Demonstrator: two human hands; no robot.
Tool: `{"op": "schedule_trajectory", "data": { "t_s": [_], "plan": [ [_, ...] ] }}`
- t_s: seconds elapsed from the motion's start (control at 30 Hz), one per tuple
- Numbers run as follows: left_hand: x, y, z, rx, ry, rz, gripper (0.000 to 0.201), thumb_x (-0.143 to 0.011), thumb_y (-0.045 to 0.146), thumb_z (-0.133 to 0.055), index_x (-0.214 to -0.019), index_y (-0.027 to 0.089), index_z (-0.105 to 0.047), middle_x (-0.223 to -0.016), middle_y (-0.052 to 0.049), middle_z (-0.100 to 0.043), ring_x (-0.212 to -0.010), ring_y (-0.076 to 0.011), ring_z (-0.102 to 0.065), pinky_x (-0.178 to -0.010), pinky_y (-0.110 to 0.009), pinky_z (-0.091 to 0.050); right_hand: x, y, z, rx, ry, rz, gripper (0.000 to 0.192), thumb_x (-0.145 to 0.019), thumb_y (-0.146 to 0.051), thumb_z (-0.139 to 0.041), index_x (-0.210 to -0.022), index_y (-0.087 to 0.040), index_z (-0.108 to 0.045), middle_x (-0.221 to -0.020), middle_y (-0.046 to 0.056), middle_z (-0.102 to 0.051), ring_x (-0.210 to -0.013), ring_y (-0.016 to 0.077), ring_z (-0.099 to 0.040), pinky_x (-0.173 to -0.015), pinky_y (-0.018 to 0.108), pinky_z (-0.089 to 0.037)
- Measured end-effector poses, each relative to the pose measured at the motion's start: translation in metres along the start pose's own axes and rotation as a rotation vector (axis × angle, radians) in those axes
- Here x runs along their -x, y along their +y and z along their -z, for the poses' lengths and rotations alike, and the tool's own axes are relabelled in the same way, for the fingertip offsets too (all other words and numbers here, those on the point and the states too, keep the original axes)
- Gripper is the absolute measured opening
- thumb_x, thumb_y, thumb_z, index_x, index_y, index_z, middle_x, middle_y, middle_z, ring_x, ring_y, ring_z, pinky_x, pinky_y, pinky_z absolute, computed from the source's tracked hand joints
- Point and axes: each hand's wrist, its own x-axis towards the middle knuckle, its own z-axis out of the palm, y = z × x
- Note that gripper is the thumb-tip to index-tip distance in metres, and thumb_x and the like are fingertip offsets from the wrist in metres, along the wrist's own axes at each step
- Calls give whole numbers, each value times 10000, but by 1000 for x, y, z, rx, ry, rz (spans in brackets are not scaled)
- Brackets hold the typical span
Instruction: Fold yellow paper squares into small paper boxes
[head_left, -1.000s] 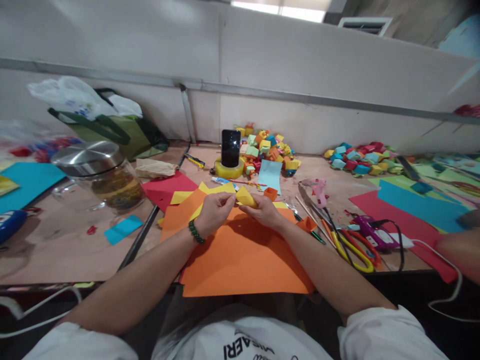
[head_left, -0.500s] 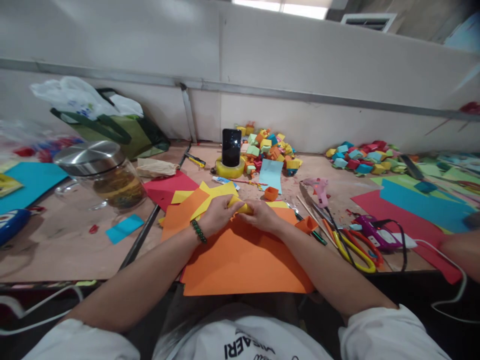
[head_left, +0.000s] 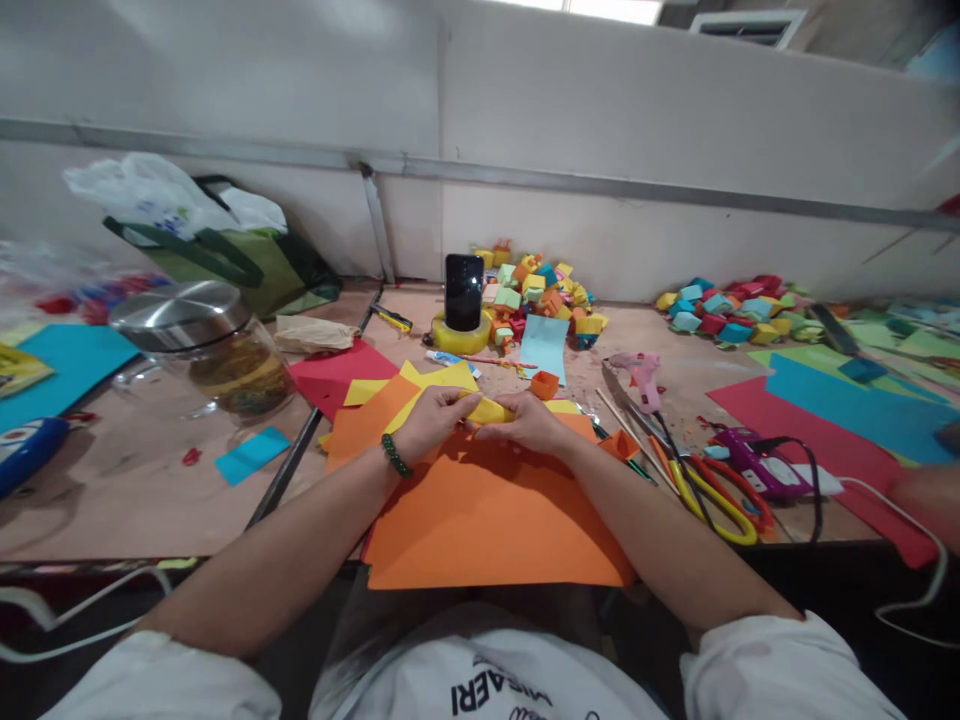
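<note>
Between my two hands is a piece of yellow folded paper [head_left: 489, 410], held above a stack of orange sheets [head_left: 495, 530]. My left hand [head_left: 433, 424] pinches its left end, thumb on top. At the other end, my right hand [head_left: 531, 424] has its fingers closed on the same piece. Parts of the paper are hidden by my fingers. Loose yellow paper [head_left: 450, 377] lies just beyond my left hand. A small folded orange paper box [head_left: 544, 384] stands past my right hand, and another orange piece [head_left: 619, 445] lies beside my right forearm.
A phone [head_left: 463, 292] stands on a yellow tape roll [head_left: 460, 336] before a heap of paper cubes [head_left: 551, 290]. A pink glue gun [head_left: 640, 375], yellow-handled scissors [head_left: 716, 508] and a purple power strip [head_left: 761, 462] lie right. A glass jar [head_left: 240, 365] stands left. Another person's arm [head_left: 926, 505] shows far right.
The yellow paper has been turned and looks flatter and wider between my fingers. My right hand has shifted slightly right; both hands still hold it.
</note>
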Motion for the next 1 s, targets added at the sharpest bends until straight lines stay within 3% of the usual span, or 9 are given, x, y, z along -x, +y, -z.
{"op": "schedule_trajectory", "data": {
  "t_s": [0.2, 0.33, 0.47, 0.6, 0.87, 1.0],
  "plan": [
    [-1, -1, 3, -25, -100, 63, 373, -612, 496, -754, -594, 131, -676, -527, -39, -643, -479, -114, -556, -482, -216, -443, 2, -2, 0, -57, -70, -70, 321, -643, -429, -782, -778, -154, -687, -525, -65, -555, -381, 57, -445, -354, 175, -338],
    [-3, 1, 7, 1, -39, 75, 296, -640, 426, -756, -623, 137, -694, -524, -27, -645, -473, -104, -556, -471, -203, -427, 1, -1, 6, -221, -106, -168, 434, -710, -568, -709, -834, -152, -689, -544, -20, -637, -412, 92, -553, -408, 191, -445],
    [-7, 1, 13, 41, 22, 112, 306, -645, 421, -776, -615, 139, -661, -516, -19, -632, -489, -116, -581, -480, -212, -445, 0, -3, 14, -337, -61, -194, 560, -674, -698, -668, -698, -139, -646, -568, 48, -685, -395, 120, -585, -388, 215, -459],
    [-10, 0, 18, 82, 45, 123, 350, -622, 429, -809, -641, 122, -642, -544, -13, -627, -510, -112, -596, -515, -219, -474, -2, -2, 16, -361, -33, -221, 468, -565, -551, -820, -654, -138, -621, -495, 17, -648, -383, 107, -572, -383, 197, -455],
    [-8, 5, 15, 168, 34, 197, 340, -635, 371, -827, -680, 102, -624, -578, -11, -641, -466, -77, -570, -482, -189, -452, -5, 4, 19, -463, -58, -305, 406, -549, -452, -837, -627, -133, -599, -411, -28, -596, -273, 45, -454, -292, 144, -304],
    [-6, 10, 16, 150, -5, 264, 331, -665, 359, -818, -716, 96, -623, -598, -29, -669, -445, -69, -561, -457, -175, -440, -4, 2, 22, -483, -81, -331, 396, -539, -429, -843, -613, -124, -601, -396, -33, -583, -272, 36, -451, -293, 133, -298]
  ]
}}
